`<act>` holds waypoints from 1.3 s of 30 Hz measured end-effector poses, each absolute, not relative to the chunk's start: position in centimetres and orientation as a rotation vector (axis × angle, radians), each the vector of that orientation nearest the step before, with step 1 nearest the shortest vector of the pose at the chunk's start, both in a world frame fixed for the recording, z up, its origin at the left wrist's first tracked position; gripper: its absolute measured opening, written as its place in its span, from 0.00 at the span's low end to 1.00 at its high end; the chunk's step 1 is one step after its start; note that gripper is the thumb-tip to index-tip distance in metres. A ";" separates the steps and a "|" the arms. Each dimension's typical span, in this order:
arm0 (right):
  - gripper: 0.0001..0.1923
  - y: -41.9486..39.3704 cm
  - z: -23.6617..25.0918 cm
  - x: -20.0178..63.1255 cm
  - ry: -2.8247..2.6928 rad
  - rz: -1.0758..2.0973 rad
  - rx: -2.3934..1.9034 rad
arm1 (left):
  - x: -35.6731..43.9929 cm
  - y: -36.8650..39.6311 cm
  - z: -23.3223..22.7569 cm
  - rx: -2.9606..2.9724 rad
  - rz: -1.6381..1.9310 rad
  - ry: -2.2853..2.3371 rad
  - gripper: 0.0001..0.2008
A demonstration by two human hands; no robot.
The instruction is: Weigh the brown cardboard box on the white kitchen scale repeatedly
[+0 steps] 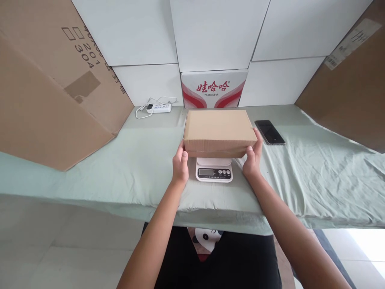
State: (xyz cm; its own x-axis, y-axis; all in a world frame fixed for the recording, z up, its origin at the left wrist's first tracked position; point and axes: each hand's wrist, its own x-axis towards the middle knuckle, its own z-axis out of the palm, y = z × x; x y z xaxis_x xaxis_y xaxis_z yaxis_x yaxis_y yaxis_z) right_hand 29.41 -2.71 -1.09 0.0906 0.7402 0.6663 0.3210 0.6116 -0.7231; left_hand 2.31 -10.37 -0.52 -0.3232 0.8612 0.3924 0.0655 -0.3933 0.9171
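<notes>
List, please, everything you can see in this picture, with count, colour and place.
cardboard box: one, tan, on the scale, centre.
scale: one, white, under the box.
phone: one, black, right of the box.
power strip: one, white, back left.
printed carton: one, white and red, against the wall.
large cartons: two, brown, far left and far right.
table cloth: one, pale green.
left hand: on the box's left end.
right hand: on its right end.

A dark phone (pixel 270 132) lies flat on the pale green cloth (pixel 90 168) covering the table. A white power strip (pixel 159 107) with its looped cord sits near the wall, beside a red-and-white printed carton (pixel 214 89). Big cardboard sheets (pixel 45 92) lean at both ends.
</notes>
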 end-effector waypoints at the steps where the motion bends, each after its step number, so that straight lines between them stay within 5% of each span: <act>1: 0.43 -2.7 -1.1 29.4 -1.503 0.388 -0.929 | 2.3 -10.3 -0.5 1.324 1.780 1.238 0.41; 28: 0.45 -2.8 -0.5 30.1 -1.451 0.396 -0.853 | 2.1 -10.2 1.3 1.424 1.820 1.154 0.42; 34: 0.47 3.6 3.0 29.7 -1.443 0.330 -0.819 | 0.8 -3.2 4.6 1.437 1.792 1.029 0.42; 39: 0.52 8.5 0.6 28.4 -1.519 0.493 -0.853 | 0.2 3.3 1.0 1.253 1.727 1.153 0.45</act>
